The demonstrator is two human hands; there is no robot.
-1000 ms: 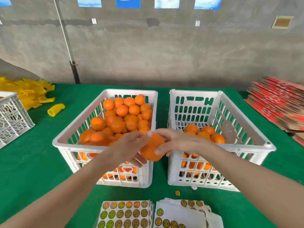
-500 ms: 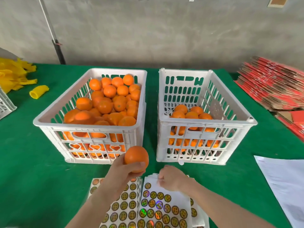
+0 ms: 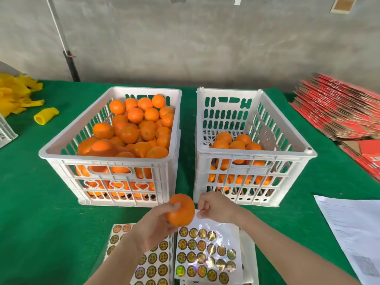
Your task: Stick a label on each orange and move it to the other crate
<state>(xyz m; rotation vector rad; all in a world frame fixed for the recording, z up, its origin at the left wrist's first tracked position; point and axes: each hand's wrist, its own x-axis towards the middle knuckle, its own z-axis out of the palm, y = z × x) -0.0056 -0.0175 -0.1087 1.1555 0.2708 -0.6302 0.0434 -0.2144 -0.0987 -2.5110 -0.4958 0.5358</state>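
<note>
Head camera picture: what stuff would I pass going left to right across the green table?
You'd pass: yellow pile → yellow roll → full crate → emptier crate → red cardboard stack.

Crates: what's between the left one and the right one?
Head view: only a narrow strip of bare green tablecloth shows between the left crate and the right crate; nothing lies in it.

hands: left hand (image 3: 153,224), right hand (image 3: 214,206), bare | forearms (image 3: 287,250): bare along all that shows
</note>
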